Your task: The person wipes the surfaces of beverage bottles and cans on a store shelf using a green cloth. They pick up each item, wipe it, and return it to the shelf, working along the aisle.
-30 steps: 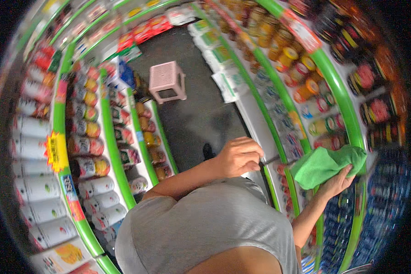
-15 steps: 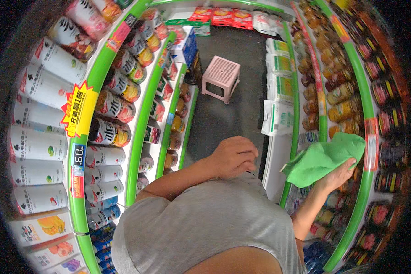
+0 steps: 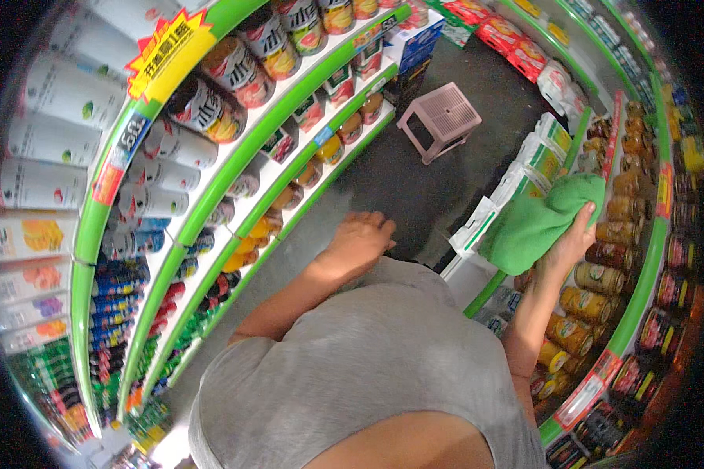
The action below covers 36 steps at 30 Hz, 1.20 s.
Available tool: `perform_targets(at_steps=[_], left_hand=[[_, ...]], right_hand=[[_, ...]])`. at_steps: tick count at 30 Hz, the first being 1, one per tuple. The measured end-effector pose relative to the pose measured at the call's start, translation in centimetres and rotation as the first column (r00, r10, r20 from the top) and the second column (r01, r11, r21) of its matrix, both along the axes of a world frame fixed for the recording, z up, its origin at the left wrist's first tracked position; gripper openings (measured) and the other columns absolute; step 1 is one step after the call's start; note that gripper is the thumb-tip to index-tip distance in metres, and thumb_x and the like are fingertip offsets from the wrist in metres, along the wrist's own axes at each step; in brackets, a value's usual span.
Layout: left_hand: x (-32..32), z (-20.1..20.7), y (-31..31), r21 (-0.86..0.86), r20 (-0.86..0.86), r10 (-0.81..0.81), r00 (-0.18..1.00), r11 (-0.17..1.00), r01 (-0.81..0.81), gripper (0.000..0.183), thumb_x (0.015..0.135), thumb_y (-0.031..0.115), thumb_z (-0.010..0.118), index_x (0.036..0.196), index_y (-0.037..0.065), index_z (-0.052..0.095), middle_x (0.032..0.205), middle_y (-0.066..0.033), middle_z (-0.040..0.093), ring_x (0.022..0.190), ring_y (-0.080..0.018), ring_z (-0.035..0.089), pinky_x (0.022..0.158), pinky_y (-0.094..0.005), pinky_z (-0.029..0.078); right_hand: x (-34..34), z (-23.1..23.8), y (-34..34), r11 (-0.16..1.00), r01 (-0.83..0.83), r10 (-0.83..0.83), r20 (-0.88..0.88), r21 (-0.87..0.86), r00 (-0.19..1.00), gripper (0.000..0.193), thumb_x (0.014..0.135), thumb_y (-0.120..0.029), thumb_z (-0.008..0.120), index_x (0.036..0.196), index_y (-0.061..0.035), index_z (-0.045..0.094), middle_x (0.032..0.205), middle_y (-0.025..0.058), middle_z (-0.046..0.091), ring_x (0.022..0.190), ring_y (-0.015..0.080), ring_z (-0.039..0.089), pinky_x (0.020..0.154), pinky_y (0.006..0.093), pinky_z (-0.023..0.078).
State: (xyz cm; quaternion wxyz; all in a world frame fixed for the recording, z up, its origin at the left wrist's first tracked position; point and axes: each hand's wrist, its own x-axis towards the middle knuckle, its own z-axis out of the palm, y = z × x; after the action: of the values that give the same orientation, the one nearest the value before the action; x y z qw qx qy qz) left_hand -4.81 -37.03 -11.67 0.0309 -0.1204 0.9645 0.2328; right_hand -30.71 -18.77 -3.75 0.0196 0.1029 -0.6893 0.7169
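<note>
A folded green cloth (image 3: 544, 219) is in my right hand (image 3: 575, 238), on the right side in front of the shelves. Its fingers lie mostly behind the fabric, while the thumb shows at the cloth's right edge. My left hand (image 3: 358, 241) hangs in front of my grey shirt, over the dark floor. Loosely bent and slightly apart, its fingers hold nothing that I can see. Nearest to the cloth are white and green packets (image 3: 524, 168) stacked at the low shelf edge, and jars (image 3: 594, 301) stand behind my right wrist.
Left of me, green-edged shelves (image 3: 289, 117) carry bottles, cups and jars. A pink plastic stool (image 3: 442, 117) stands on the floor ahead, near a blue and white box (image 3: 414, 43). Red packages (image 3: 508, 43) lie at the far end. More green-edged shelving (image 3: 645, 297) curves along my right.
My view has turned, so the shelves and stool appear tilted. My left hand has shifted left, with its fingers a little looser. The green cloth stays in my right hand, now higher in view.
</note>
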Motion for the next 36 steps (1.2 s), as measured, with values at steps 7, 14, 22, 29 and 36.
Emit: perform_targets(at_steps=[7,14,22,29,36], left_hand=[[4.0,1.5,-0.8,0.039,0.069,0.383,0.921,0.921,-0.387,0.043,0.083,0.033,0.060,0.113,0.002,0.055,0.107,-0.0210,0.057,0.099,-0.0376,0.056,0.084,-0.0440,0.046],[8.3,-0.1,-7.1,-0.233,-0.073,0.708,0.702,0.673,-0.702,0.048,0.082,0.031,0.061,0.120,0.003,0.052,0.121,-0.0198,0.051,0.105,-0.0337,0.055,0.087,-0.0419,0.045],[13.6,-3.2,-13.0,-0.200,0.030,0.855,0.518,0.513,-0.835,0.057,0.082,0.025,0.062,0.129,-0.002,0.043,0.138,-0.0211,0.037,0.115,-0.0363,0.049,0.095,-0.0421,0.042],[14.5,-4.9,-13.8,-0.247,0.095,0.844,0.528,0.534,-0.809,0.059,0.083,0.031,0.060,0.133,0.006,0.041,0.142,-0.0220,0.030,0.115,-0.0387,0.049,0.092,-0.0439,0.044],[13.0,-1.7,-14.0,-0.075,0.008,0.823,0.568,0.567,-0.820,0.054,0.085,0.032,0.058,0.131,0.007,0.043,0.135,-0.0212,0.041,0.111,-0.0381,0.052,0.092,-0.0434,0.044]], right_hand=[[-2.3,-0.4,-8.3,0.978,-0.198,0.199,0.007,-0.067,0.980,0.032,0.094,-0.030,0.050,0.101,0.0001,0.060,0.089,0.0059,0.062,0.074,0.0142,0.058,0.067,0.0279,0.047],[-3.5,0.1,-15.3,0.942,-0.326,0.328,0.006,-0.077,0.945,0.031,0.093,-0.030,0.052,0.100,-0.0007,0.060,0.088,0.0055,0.062,0.072,0.0135,0.057,0.065,0.0276,0.047],[-4.3,-0.5,-19.3,0.942,-0.283,0.295,0.043,-0.183,0.954,0.032,0.093,-0.030,0.053,0.104,-0.0011,0.059,0.090,0.0057,0.062,0.076,0.0148,0.058,0.069,0.0287,0.047],[-4.1,-1.6,-20.9,0.924,-0.342,0.356,0.058,-0.171,0.933,0.032,0.094,-0.029,0.051,0.104,-0.0005,0.058,0.092,0.0055,0.061,0.077,0.0152,0.057,0.070,0.0293,0.046],[-3.6,-0.6,-22.5,0.914,-0.351,0.364,0.034,-0.203,0.931,0.032,0.094,-0.030,0.049,0.102,0.0002,0.057,0.089,0.0061,0.060,0.074,0.0146,0.057,0.066,0.0286,0.046]])
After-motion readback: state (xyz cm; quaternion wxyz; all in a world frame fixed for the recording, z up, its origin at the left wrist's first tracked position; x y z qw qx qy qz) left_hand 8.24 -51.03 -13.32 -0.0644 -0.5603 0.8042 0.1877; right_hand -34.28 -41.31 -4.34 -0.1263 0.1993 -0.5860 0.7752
